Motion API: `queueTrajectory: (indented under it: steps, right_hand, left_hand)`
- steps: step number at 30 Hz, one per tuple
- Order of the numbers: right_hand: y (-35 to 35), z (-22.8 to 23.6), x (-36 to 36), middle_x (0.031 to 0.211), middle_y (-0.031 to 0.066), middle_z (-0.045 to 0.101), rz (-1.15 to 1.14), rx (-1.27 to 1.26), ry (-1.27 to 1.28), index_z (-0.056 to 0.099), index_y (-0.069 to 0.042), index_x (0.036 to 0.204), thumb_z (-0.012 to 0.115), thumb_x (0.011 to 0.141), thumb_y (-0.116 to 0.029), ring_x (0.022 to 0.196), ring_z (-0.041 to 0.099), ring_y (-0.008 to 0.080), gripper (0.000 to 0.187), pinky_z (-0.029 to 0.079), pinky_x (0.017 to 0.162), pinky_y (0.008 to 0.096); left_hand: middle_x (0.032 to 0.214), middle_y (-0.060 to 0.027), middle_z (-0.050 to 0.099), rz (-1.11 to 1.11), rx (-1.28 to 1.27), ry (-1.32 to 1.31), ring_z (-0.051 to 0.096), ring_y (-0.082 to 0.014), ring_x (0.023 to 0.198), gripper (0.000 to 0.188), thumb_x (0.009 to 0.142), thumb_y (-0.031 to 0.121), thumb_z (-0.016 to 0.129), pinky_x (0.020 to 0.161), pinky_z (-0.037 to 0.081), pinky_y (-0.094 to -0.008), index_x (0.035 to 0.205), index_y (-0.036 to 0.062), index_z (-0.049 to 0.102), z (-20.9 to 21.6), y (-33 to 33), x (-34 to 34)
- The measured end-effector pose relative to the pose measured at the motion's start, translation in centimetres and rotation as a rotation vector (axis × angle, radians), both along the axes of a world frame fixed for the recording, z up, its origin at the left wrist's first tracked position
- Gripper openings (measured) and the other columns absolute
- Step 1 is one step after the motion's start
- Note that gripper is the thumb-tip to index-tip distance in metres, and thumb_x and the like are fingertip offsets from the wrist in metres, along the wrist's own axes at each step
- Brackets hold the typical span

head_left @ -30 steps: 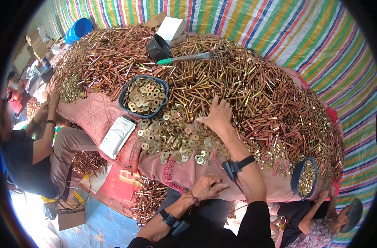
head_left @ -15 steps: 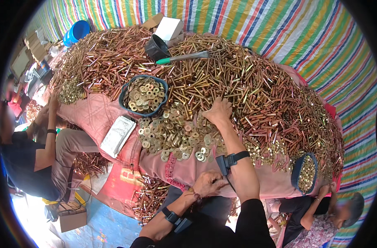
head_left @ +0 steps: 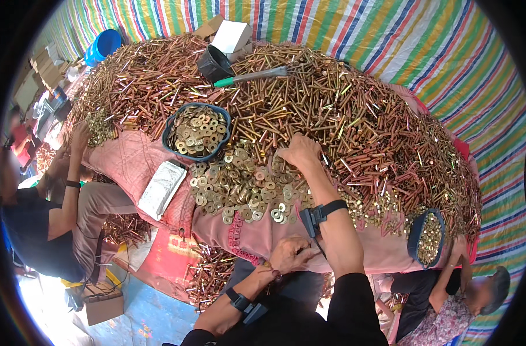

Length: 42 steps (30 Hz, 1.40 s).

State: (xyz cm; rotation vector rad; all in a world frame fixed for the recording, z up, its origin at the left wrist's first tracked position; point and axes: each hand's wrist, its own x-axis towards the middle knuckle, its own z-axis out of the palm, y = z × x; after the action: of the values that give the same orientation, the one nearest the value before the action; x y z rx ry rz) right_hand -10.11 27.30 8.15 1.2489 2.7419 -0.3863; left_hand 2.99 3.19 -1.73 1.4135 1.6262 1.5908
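My right hand (head_left: 302, 153) reaches into the near side of a large pile of copper-coloured bolts (head_left: 343, 115), fingers curled down among the shafts. What they grip is hidden. Flat brass-coloured washers (head_left: 240, 187) lie heaped just left of that hand. My left hand (head_left: 289, 255) rests lower down, over the pink cloth (head_left: 263, 230) at the near edge, fingers bent in toward the thumb. Anything inside it is too small to make out. A dark blue basket (head_left: 166, 138) full of washers stands left of the loose heap.
Small nuts (head_left: 372, 210) are scattered at right, near a blue basket (head_left: 411, 245) of nuts. A white packet (head_left: 162, 190) lies at left. Behind are a black bucket (head_left: 214, 64), a green-handled tool (head_left: 248, 76) and a white box (head_left: 231, 36). Co-workers sit left and right.
My right hand's spread fingers have drawn in and curled into the bolts. My left hand stays nearly in place. The view has shifted slightly.
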Motion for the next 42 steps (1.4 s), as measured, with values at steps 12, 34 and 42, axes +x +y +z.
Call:
queueTrajectory:
  steps: [12, 34, 42]
  right_hand:
    - [-0.8, -0.2, 2.3, 0.118, 0.0262, 0.077, 0.070, -0.042, -0.078, 0.075, 0.004, 0.117, 0.084, 0.075, -0.033, 0.112, 0.074, 0.0398, 0.057, 0.057, 0.098, 0.0464]
    - [-0.3, 5.0, 9.7, 0.098, 0.0221, 0.072, 0.311, -0.077, 0.464, 0.064, -0.004, 0.114, 0.084, 0.078, -0.016, 0.092, 0.072, 0.0398, 0.043, 0.055, 0.085, 0.0473]
    - [-5.5, 4.4, 15.3, 0.092, 0.0123, 0.061, 0.748, 0.029, 0.645, 0.056, -0.007, 0.101, 0.082, 0.078, -0.009, 0.087, 0.063, 0.0359, 0.034, 0.052, 0.074, 0.0475]
  left_hand:
    - [0.068, -0.0133, 0.064, 0.023, 0.069, 0.000, 0.064, -0.0328, 0.067, 0.036, 0.093, 0.027, 0.083, 0.062, 0.051, -0.0446, 0.074, 0.0010, 0.067, 1.0, 0.3, 0.2]
    - [0.080, -0.0077, 0.072, 0.050, -0.067, -0.533, 0.071, -0.0184, 0.076, 0.034, 0.109, 0.031, 0.067, 0.066, 0.056, -0.0355, 0.096, 0.0000, 0.072, 0.3, 0.5, 0.3]
    - [0.127, -0.0224, 0.069, -0.103, 0.087, -1.421, 0.072, -0.0326, 0.116, 0.073, 0.111, 0.062, 0.041, 0.105, 0.060, -0.0462, 0.147, 0.0000, 0.051, 0.6, 0.6, -3.2]
